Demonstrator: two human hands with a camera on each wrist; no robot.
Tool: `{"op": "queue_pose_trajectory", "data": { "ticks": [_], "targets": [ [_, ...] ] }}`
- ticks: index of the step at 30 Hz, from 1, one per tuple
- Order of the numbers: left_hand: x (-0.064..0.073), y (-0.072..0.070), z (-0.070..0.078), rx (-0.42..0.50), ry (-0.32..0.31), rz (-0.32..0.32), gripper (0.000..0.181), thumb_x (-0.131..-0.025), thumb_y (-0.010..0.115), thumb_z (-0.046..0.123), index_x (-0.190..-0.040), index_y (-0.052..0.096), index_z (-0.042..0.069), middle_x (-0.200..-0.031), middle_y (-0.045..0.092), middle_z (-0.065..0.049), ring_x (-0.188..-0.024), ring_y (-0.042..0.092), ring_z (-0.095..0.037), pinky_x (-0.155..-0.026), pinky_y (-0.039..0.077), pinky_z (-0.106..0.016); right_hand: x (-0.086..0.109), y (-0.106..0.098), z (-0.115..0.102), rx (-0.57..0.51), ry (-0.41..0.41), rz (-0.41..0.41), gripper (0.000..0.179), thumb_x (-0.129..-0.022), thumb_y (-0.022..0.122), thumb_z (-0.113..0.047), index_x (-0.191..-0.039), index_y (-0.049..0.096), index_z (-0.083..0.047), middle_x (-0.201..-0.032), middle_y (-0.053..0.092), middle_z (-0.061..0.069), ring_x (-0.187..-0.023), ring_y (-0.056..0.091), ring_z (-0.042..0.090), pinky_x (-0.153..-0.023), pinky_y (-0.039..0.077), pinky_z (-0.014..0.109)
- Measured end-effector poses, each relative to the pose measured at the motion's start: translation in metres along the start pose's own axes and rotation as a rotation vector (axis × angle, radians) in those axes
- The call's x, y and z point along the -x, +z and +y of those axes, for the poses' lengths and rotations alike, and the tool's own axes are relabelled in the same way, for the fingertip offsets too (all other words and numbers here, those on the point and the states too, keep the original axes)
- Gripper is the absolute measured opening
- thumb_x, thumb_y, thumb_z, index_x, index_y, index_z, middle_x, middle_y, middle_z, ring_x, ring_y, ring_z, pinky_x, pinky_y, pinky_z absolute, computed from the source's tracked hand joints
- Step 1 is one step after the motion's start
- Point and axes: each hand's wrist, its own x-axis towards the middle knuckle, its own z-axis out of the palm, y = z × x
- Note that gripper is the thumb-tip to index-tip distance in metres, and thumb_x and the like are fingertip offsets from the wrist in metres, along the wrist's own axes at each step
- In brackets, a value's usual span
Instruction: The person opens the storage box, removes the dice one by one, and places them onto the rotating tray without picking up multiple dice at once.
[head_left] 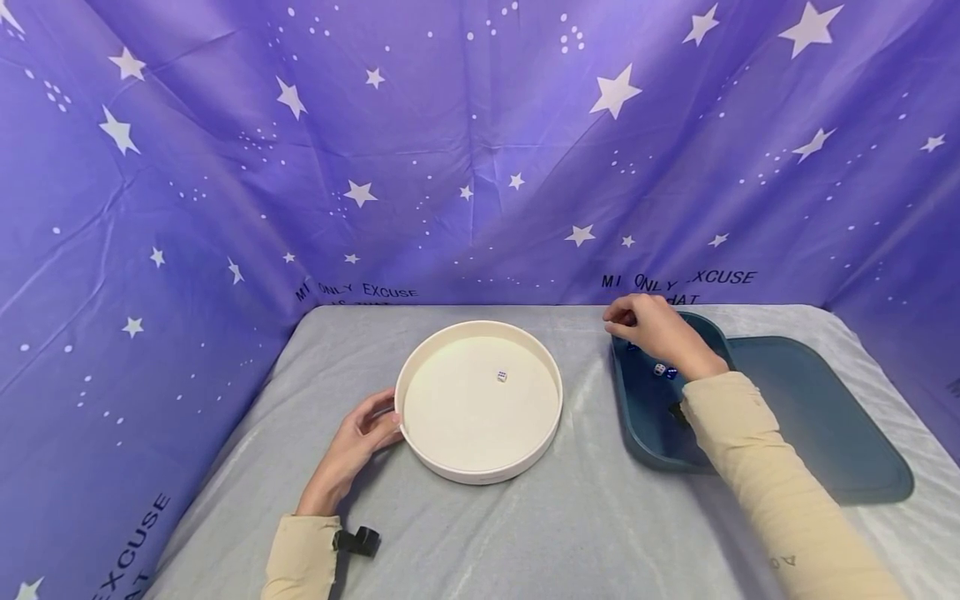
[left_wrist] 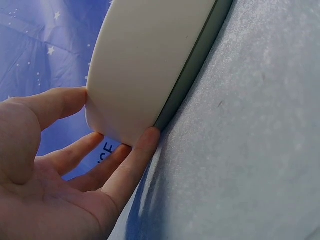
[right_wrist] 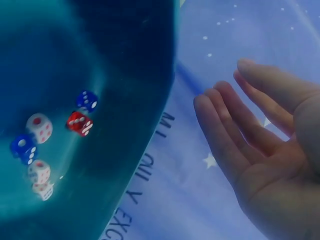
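Note:
My left hand touches the left side of a round cream tray. In the left wrist view its fingertips rest against the tray's outer wall, the thumb near the rim. One small white die lies inside the tray. My right hand hovers over the far left edge of a dark teal bin, nothing visible in its fingers. The right wrist view shows its fingers loosely extended, apart from the bin. Inside lie several dice: a red die, blue dice and white dice.
A flat blue-grey lid-like panel lies at the right, beside the bin and partly behind the right sleeve. Grey cloth covers the table. Purple curtains with white stars hang behind and at the sides.

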Motion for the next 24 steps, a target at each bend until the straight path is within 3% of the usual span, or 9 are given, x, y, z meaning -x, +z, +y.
{"op": "queue_pose_trajectory", "data": {
  "ticks": [9, 19, 24],
  "targets": [
    [-0.001, 0.000, 0.000, -0.002, 0.001, 0.004, 0.058, -0.096, 0.065, 0.012, -0.147, 0.040, 0.001, -0.148, 0.043, -0.022, -0.127, 0.055, -0.027, -0.096, 0.058, -0.030, 0.007, -0.004, 0.018, -0.014, 0.024, -0.022, 0.019, -0.095, 0.065, -0.009, -0.110, 0.069, 0.002, -0.098, 0.070, 0.017, -0.079, 0.066, 0.027, -0.069, 0.058, 0.040],
    [0.000, 0.001, -0.001, -0.006, -0.002, 0.001, 0.056, -0.097, 0.063, 0.009, -0.148, 0.040, 0.000, -0.149, 0.043, -0.022, -0.130, 0.052, -0.033, -0.097, 0.057, -0.032, 0.010, 0.002, 0.040, 0.003, 0.017, -0.020, 0.020, -0.093, 0.067, -0.005, -0.109, 0.067, 0.007, -0.091, 0.072, 0.017, -0.079, 0.068, 0.027, -0.076, 0.059, 0.048],
    [0.000, 0.000, 0.000, 0.000, -0.003, 0.010, 0.055, -0.097, 0.063, 0.008, -0.147, 0.041, 0.001, -0.148, 0.044, -0.021, -0.129, 0.053, -0.031, -0.097, 0.058, -0.031, 0.011, 0.005, 0.051, 0.022, 0.010, -0.015, 0.020, -0.092, 0.068, -0.004, -0.107, 0.067, 0.008, -0.095, 0.071, 0.020, -0.088, 0.067, 0.034, -0.081, 0.057, 0.052]
  ]
}}
